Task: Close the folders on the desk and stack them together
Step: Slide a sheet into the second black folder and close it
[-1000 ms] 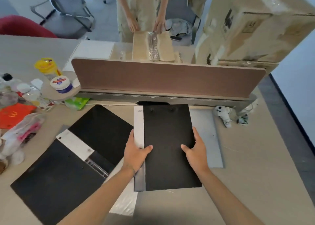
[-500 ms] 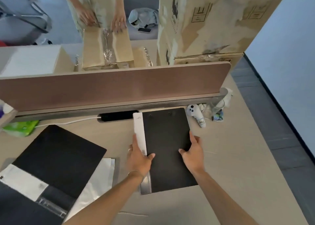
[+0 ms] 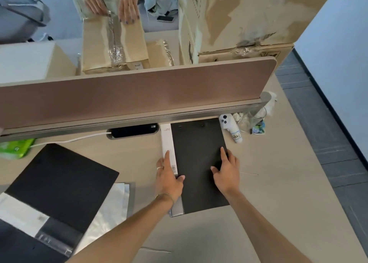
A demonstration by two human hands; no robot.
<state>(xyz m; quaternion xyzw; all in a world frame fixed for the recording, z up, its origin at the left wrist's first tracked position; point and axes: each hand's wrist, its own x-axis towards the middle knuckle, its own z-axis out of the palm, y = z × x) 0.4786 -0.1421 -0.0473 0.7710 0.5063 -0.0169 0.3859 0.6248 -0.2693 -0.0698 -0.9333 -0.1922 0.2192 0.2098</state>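
My left hand (image 3: 169, 180) lies flat, fingers spread, on the white spine of the closed matte-black folder (image 3: 199, 163); my right hand (image 3: 227, 171) presses open-palmed on its cover. The second folder (image 3: 59, 183) lies open left on the pale worktop (image 3: 268, 203).

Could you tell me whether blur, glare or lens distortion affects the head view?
Head view: the other person's hands look motion-blurred; the partition bows from wide-angle distortion; the closed folder and both hands are sharp, evenly lit, without glare.
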